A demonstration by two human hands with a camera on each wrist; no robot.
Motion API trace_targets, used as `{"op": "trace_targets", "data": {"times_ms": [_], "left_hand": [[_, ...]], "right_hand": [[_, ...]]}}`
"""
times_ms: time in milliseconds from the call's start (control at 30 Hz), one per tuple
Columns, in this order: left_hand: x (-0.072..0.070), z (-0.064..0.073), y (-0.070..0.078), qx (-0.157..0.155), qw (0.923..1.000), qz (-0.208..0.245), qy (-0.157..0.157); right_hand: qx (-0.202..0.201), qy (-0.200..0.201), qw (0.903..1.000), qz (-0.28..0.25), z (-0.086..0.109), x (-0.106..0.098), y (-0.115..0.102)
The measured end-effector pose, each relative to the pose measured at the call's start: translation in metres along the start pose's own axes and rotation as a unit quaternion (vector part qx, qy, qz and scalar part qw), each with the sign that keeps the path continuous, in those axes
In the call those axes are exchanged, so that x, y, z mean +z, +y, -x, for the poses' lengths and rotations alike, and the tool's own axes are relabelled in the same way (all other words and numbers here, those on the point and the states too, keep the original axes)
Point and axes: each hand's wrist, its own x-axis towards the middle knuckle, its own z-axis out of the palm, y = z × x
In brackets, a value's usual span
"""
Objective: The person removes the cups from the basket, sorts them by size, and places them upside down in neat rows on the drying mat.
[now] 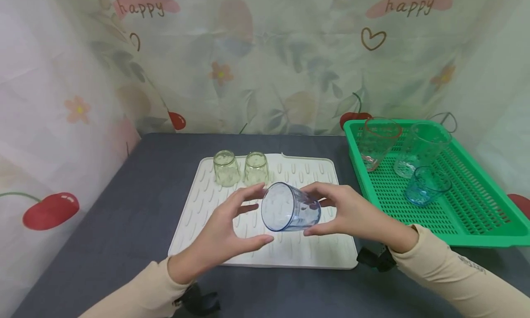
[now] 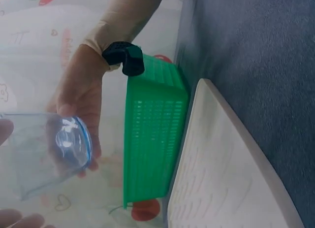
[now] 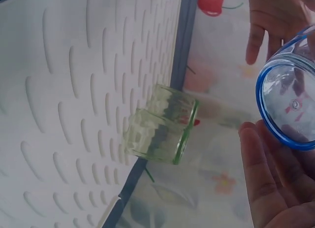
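A clear blue-tinted drinking glass (image 1: 291, 207) is tilted onto its side above the white drying mat (image 1: 256, 253), its mouth facing left. My right hand (image 1: 352, 212) grips it near the base, with thumb below and fingers behind. Spread around the mouth end, my left hand (image 1: 221, 228) has its thumb and fingers apart; whether it touches the rim cannot be told. In the right wrist view the blue-ringed base of the glass (image 3: 288, 100) shows. Two pale green glasses (image 1: 226, 168) (image 1: 256, 169) stand upside down side by side on the mat's far left part.
At the right a green plastic basket (image 1: 488, 242) holds a pink-rimmed glass (image 1: 378, 143), a tall clear glass (image 1: 422, 150) and a short blue glass (image 1: 426, 185). The dark table (image 1: 136, 216) ends at a patterned curtain (image 1: 265, 78) behind.
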Motion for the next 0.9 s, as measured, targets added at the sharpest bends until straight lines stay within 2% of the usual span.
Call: {"op": "trace_targets", "data": {"times_ms": [133, 233, 367, 500, 633, 767, 900], "left_hand": [[-0.010, 0.006, -0.005, -0.029, 0.9978, -0.060, -0.003], [-0.019, 0.011, -0.010, -0.056, 0.9904, -0.126, -0.008], [-0.030, 0.020, -0.016, -0.109, 0.9699, -0.216, -0.025], [-0.039, 0.030, -0.024, -0.157, 0.9505, -0.265, -0.038], [-0.042, 0.041, -0.033, -0.164, 0.9387, -0.298, -0.057], [-0.041, 0.053, -0.042, -0.155, 0.9289, -0.327, -0.080], [-0.040, 0.066, -0.049, -0.145, 0.9137, -0.368, -0.094]], "right_hand": [[-0.002, 0.010, 0.9999, 0.003, 0.001, -0.002, 0.000], [-0.002, 0.013, 0.9999, -0.004, 0.001, -0.003, 0.001], [-0.004, 0.023, 0.9996, -0.017, 0.003, -0.005, 0.002], [-0.005, 0.030, 0.9990, -0.032, 0.003, -0.005, 0.004], [-0.002, 0.029, 0.9987, -0.042, 0.002, -0.004, 0.006], [0.002, 0.031, 0.9984, -0.048, 0.000, -0.003, 0.007], [0.007, 0.033, 0.9983, -0.048, -0.002, -0.001, 0.008]]}}
